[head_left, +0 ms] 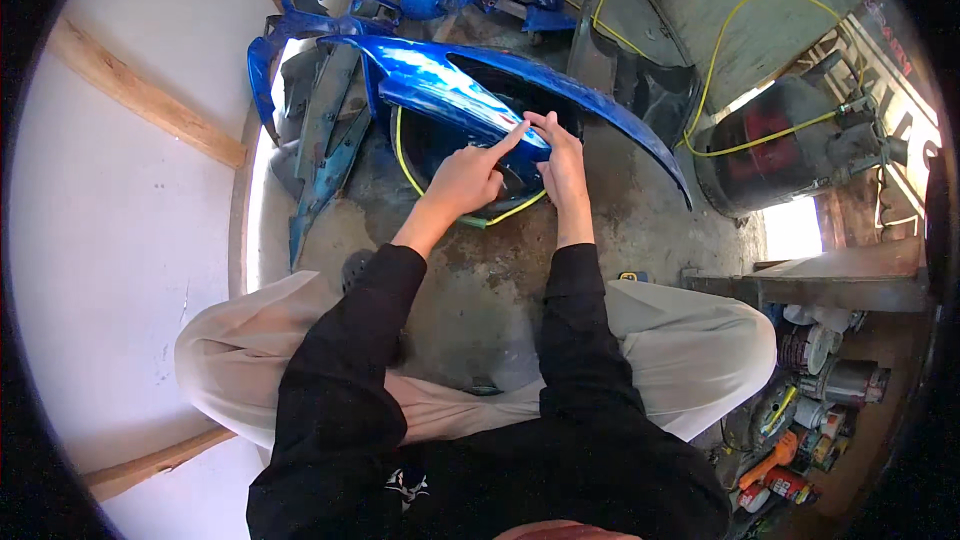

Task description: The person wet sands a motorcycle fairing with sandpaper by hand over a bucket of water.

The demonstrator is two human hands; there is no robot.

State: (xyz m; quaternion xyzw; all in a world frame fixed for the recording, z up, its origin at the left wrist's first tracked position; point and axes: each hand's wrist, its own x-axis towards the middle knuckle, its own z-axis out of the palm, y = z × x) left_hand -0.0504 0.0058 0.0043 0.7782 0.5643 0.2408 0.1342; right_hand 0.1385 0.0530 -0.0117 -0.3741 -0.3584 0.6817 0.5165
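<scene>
Mostly, the blue panel lies beyond both hands; whether grasping, I can't tell.

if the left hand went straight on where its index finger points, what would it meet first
Probably the right hand, at its fingertips, though the blue panel lies just beyond and depth there is unclear.

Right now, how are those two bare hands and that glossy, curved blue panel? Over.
Left hand: pointing at the blue panel. Right hand: at tip of its broad section, grip unclear. Nothing visibly blocking either.
</scene>
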